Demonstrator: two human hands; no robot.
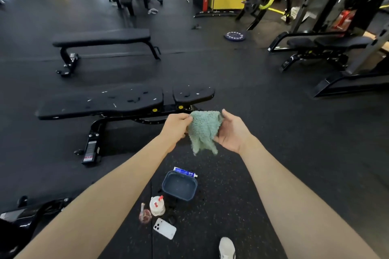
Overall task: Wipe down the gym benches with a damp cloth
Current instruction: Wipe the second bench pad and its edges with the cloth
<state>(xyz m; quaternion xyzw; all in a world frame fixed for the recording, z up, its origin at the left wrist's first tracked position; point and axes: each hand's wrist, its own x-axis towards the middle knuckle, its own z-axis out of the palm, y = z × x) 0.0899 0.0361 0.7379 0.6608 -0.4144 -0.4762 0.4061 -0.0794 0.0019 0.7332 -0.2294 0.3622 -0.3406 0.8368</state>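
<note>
Cloth (pixel 203 130): green, held in the air between both hands, spread at the top, lower edge hanging loose.
Left hand (pixel 176 126): fingers curled, pinching the cloth's upper left corner.
Right hand (pixel 231 132): palm turned inward, thumb up, gripping the cloth's right edge.
Near bench (pixel 117 102): just beyond the hands, not touched by the cloth; pad shows white flecks and wet spots.
Second bench (pixel 101 38) further back; third bench (pixel 328 42) far right.
Floor below the cloth: blue basin (pixel 180 194), tube (pixel 185 172) touching its far rim, bottle (pixel 157 207), phone (pixel 164 228).
</note>
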